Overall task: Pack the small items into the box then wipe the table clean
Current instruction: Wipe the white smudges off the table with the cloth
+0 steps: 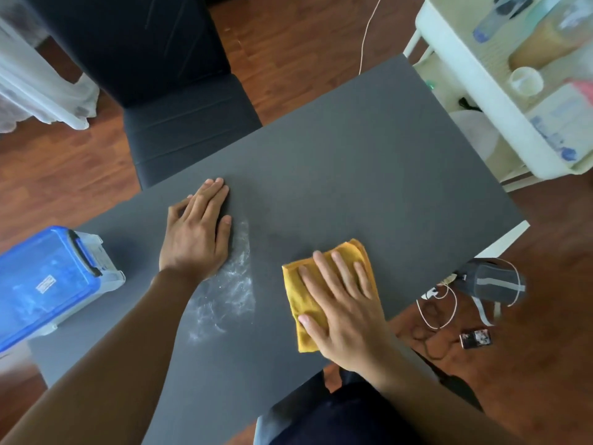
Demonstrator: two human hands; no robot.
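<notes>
With the lidded blue plastic box (48, 284) at the dark grey table's (369, 162) left edge, wiping is underway: the right hand (346, 306) presses the folded yellow cloth (308, 297) near the near edge with flat spread fingers, the left hand (195, 229) rests flat, and next, likely, comes a leftward sweep over the white smear (231, 290).

A dark grey bench (353, 162) stands on a reddish-brown wood-plank floor (64, 175) in soft, even light. At the bench's far side a black upholstered chair (179, 136) is pushed up to its edge. Beyond the chair, sheer white curtain fabric (38, 91) pools on the floor. To the far right of the bench stands a white utility cart (455, 69), its shelves holding blurred containers. A thin white cable (369, 30) trails across the floor behind the bench. On the floor off the bench's near right corner lie a dark bag (491, 277), looped cords (436, 306) and a small photo card (476, 338).
</notes>
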